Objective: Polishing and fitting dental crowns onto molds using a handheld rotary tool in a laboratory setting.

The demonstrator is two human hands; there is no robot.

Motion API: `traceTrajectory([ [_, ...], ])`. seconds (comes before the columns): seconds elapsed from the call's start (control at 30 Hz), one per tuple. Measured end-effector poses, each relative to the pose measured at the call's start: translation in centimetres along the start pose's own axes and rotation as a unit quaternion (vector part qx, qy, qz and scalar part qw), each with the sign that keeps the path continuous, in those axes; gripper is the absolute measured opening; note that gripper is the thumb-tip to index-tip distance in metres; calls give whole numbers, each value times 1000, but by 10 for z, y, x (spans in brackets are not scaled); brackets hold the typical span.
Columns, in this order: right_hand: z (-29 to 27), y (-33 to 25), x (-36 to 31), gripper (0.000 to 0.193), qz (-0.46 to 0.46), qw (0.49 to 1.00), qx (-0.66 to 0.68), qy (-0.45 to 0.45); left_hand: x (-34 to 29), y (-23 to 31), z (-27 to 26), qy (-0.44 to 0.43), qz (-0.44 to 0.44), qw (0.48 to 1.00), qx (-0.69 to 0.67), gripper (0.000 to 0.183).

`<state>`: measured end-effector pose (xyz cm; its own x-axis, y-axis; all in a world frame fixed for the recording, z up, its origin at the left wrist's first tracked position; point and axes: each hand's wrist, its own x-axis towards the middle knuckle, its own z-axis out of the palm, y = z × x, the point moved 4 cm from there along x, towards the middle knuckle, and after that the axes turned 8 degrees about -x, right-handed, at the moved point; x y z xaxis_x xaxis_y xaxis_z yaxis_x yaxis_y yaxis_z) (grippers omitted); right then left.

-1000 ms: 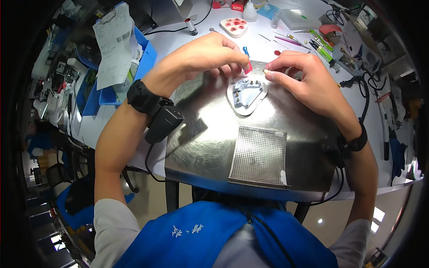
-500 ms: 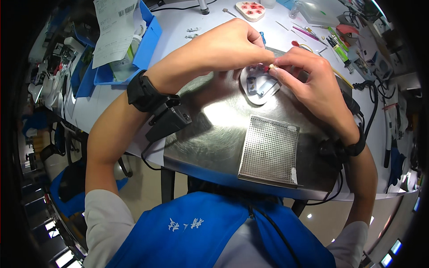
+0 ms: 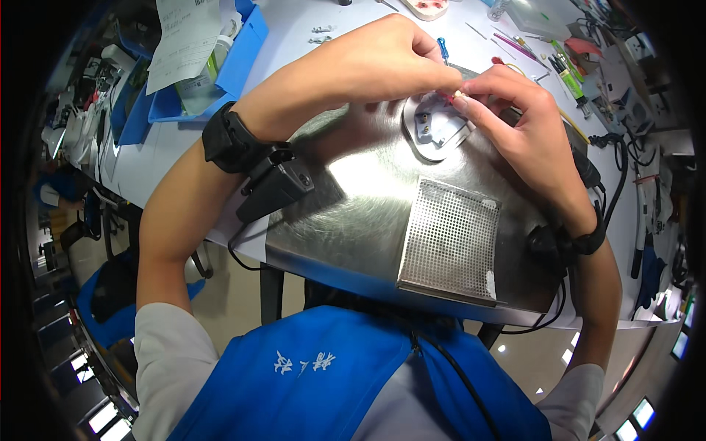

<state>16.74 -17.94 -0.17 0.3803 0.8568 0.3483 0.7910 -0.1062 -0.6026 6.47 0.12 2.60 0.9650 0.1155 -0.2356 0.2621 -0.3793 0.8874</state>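
Tiny cream piece (image 3: 458,94) beside a red piece (image 3: 446,97), near a rounded white model (image 3: 443,132)

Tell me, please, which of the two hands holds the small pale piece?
The right hand, with the pale piece at its fingertips. The left hand differs: a blue-ended tool shows just beyond its fingers.

1 paper sheet (image 3: 184,44) covers part of a blue bin (image 3: 251,55); 1 pink tool (image 3: 518,43) lies on the white table (image 3: 283,44).
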Motion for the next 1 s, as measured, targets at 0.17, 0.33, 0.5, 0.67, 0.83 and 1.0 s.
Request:
traceTrajectory([
  [0.17, 0, 2, 0, 21, 5, 1000, 1, -10, 5, -14, 0, -6, 21, 994, -106, 34],
  [0.33, 1, 2, 0, 21, -2, 1000, -1, -15, 25, -39, -2, -62, -2, 987, -147, 39],
  [0.5, 1, 3, 2, 22, -6, 1000, -4, -17, 25, -44, -6, -108, -4, 979, -172, 32],
  [0.67, 0, 3, 1, 21, -5, 1000, 7, -17, 14, -32, -6, -109, 57, 980, -154, 30],
  [0.83, 0, 4, 0, 18, 18, 999, 46, -19, 9, -22, -9, -94, 84, 988, -89, 27],
  [1.0, -2, 2, 1, 18, 15, 999, 32, -26, 10, -23, -8, -88, 81, 986, -115, 28],
])
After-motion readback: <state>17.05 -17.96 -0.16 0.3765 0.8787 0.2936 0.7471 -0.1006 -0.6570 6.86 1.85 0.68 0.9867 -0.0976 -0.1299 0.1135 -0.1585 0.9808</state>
